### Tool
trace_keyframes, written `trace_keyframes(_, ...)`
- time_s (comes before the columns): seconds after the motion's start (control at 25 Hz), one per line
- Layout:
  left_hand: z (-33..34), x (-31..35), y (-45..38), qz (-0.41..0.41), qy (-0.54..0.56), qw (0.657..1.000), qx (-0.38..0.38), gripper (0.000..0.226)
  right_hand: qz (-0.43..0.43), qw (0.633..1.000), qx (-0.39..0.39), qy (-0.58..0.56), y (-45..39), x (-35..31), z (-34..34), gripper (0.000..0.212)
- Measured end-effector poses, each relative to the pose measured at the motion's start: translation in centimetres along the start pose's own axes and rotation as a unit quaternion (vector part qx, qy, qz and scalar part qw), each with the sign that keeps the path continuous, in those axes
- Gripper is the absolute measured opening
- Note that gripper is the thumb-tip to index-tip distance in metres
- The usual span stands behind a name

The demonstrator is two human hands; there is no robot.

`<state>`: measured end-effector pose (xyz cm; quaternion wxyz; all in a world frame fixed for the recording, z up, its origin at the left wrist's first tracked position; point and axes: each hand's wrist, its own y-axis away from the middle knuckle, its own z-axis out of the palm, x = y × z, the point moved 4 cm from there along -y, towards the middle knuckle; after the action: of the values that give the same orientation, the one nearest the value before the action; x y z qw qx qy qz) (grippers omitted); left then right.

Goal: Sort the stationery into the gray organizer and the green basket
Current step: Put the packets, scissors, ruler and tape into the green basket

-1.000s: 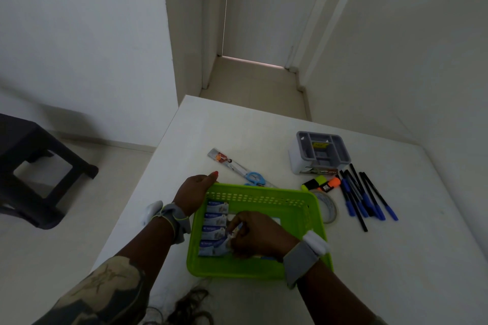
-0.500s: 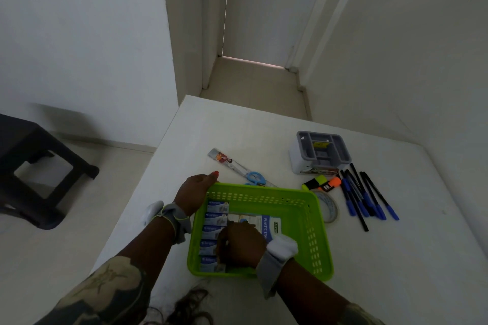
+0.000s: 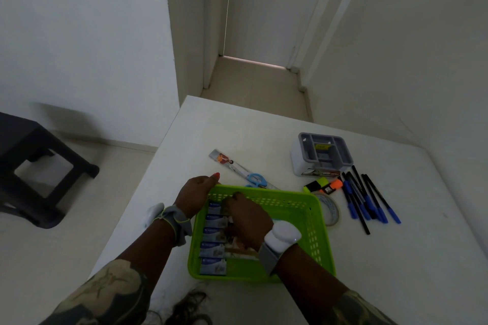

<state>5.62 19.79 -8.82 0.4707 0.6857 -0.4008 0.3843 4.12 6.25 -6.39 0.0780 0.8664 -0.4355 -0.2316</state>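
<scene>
1. Left hand (image 3: 196,194) grips the perforated green plastic basket (image 3: 314,232) rim; right hand (image 3: 247,219) fingers, grip unclear, arrange small blue-white boxes (image 3: 214,235) inside.
2. Next, likely: blue pens (image 3: 369,200), right of the fingers, into the gray plastic organizer (image 3: 322,153).

The green basket (image 3: 315,229) was perforated glossy plastic, the gray organizer (image 3: 323,152) smooth matt plastic, the desk (image 3: 264,134) smooth and matt white, the sleeve (image 3: 105,295) camouflage cloth.

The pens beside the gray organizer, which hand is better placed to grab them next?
Right. The pens lie on the right hand's side, just past the green basket. The left hand grips the basket's far left corner.
</scene>
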Motion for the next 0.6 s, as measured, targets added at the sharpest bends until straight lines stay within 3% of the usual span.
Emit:
trace_keyframes(0.08,0.0,0.0,-0.1,0.005,-0.002,1.000,-0.001,0.041,-0.011,1.000,-0.014,0.015,-0.2,-0.1,0.3,0.064)
trace_keyframes(0.28,0.0,0.0,-0.2,0.002,0.002,1.000,-0.004,0.040,0.006,0.997,0.021,-0.071,0.2,-0.5,1.7,0.054)
trace_keyframes(0.48,-0.1,0.2,-0.4,0.010,-0.009,1.000,-0.016,0.039,0.042,0.991,0.003,-0.123,1.0,-0.7,1.8,0.065)
trace_keyframes(0.6,0.0,0.2,-0.5,0.022,-0.019,0.999,-0.031,0.039,-0.010,0.988,0.027,-0.150,1.9,-1.2,-1.4,0.039)
